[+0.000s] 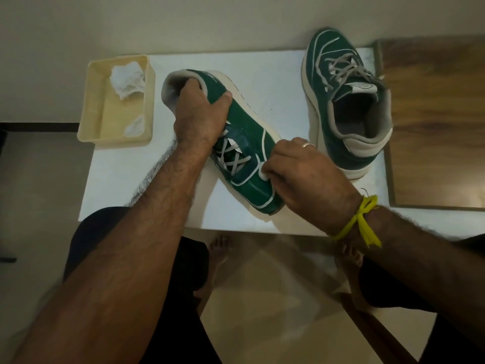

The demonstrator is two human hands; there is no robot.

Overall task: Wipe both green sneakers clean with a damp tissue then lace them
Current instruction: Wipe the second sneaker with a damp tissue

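A green sneaker with grey laces lies tilted on its side across the middle of the white table, toe toward me. My left hand grips its heel collar, fingers inside the opening and thumb on the outer side. My right hand pinches a small white tissue against the sneaker's side near the toe; most of the tissue is hidden under the fingers. The second green sneaker stands upright at the table's right, heel toward me, loosely laced.
A cream plastic tray at the table's back left holds crumpled white tissues. A wooden surface adjoins the table on the right. My legs and bare feet show below the table's near edge.
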